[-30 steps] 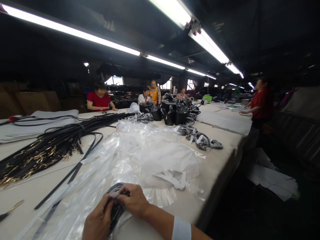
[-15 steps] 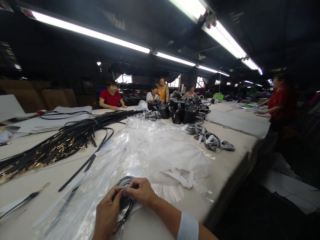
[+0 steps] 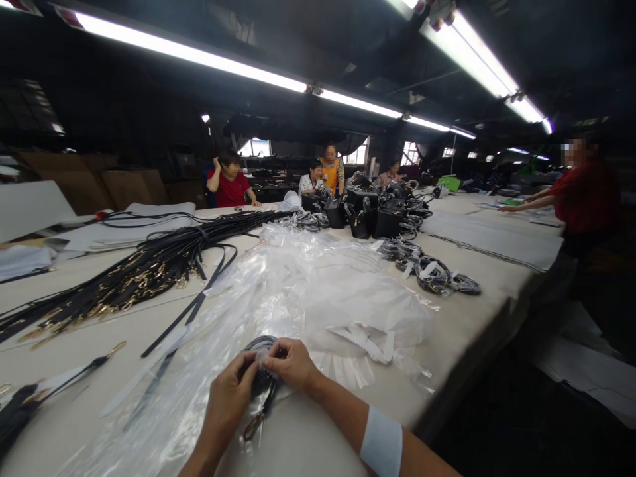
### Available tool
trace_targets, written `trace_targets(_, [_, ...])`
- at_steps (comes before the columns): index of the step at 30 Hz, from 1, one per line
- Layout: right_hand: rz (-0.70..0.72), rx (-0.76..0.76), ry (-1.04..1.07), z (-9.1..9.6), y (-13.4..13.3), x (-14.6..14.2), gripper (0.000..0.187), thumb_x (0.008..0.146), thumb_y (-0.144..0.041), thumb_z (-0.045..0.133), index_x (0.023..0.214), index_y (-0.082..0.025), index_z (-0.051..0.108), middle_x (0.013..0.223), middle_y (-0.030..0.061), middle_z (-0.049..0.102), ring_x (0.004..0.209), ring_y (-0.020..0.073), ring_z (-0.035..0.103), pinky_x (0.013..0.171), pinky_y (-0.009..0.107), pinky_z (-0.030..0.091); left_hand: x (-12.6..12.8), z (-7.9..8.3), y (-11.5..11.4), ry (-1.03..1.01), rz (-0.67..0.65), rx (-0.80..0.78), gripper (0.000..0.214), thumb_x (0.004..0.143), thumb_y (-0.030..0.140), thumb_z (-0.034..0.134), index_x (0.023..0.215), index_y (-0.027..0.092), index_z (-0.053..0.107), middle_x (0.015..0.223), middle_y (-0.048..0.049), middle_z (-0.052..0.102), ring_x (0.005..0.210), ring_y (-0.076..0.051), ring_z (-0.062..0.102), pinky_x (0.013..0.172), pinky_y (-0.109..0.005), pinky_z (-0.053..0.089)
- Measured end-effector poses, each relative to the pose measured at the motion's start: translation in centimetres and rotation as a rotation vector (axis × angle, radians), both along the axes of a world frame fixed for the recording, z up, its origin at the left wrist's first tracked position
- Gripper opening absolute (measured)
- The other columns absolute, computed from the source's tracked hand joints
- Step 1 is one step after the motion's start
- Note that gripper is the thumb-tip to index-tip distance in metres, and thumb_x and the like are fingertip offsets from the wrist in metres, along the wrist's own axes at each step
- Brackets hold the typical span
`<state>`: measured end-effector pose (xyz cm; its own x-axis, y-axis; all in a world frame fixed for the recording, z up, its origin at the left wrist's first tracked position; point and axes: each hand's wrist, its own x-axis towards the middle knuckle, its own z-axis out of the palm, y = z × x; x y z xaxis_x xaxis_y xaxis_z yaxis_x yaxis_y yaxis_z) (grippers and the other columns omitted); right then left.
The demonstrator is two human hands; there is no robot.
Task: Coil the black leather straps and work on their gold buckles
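Left hand [image 3: 229, 394] and right hand [image 3: 294, 364] are pinching a pale tab [image 3: 262, 358] between them, grip pretty narrow.

The coiled strap [image 3: 259, 342] is sitting right under that pinch, far curve poking out beyond, gold clasp [image 3: 253, 427] pointing back toward the wearer. The hands are flanking it, neither clearly nearer; can't tell if it's touching the table [image 3: 303, 434].

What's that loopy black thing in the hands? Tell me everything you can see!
It's a dark coil of rounded loops, its top shiny grey, perhaps covered in clear plastic. One end, with a gold-coloured clasp, sticks out toward the wearer. The left hand and right hand meet at it, fingertips pinching a small pale piece. It's at the table's near side.
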<state>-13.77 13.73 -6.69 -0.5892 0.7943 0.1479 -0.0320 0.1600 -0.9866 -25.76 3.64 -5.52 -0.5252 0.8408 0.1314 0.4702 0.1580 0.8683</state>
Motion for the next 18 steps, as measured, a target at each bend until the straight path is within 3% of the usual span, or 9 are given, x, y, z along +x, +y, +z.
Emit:
trace_targets(5, [0.042, -0.036, 0.016, -0.1, 0.1, 0.1, 0.016, 0.063, -0.026, 0.072, 0.061, -0.016, 0.06, 0.057, -0.0047, 0.054, 0.057, 0.0098, 0.045, 0.057, 0.023, 0.036, 1.2, 0.9, -0.3, -0.003, 0.068, 0.075, 0.026, 0.081, 0.045, 0.057, 0.088, 0.023, 0.068, 0.085, -0.0008, 0.072, 0.083, -0.022, 0.065, 0.076, -0.031, 0.046])
trace_targets(11, [0.086, -0.063, 0.035, 0.0, 0.0, 0.2, 0.021, 0.066, -0.031, 0.074, 0.064, -0.016, 0.06, 0.062, -0.0033, 0.056, 0.061, 0.0108, 0.048, 0.061, 0.025, 0.038, 1.4, 0.6, -0.3, -0.076, 0.146, 0.098, 0.024, 0.085, 0.043, 0.053, 0.083, 0.021, 0.065, 0.076, 0.001, 0.067, 0.073, -0.018, 0.06, 0.069, -0.027, 0.044])
trace_targets(18, [0.054, -0.016, 0.01, -0.1, -0.2, 0.0, 0.024, 0.069, -0.034, 0.073, 0.062, -0.015, 0.059, 0.06, -0.0033, 0.055, 0.059, 0.0101, 0.046, 0.059, 0.024, 0.037, 2.0, 1.2, -0.6, -0.103, 0.137, 0.099, 0.027, 0.085, 0.048, 0.055, 0.085, 0.023, 0.065, 0.077, 0.0022, 0.067, 0.076, -0.018, 0.06, 0.071, -0.028, 0.044])
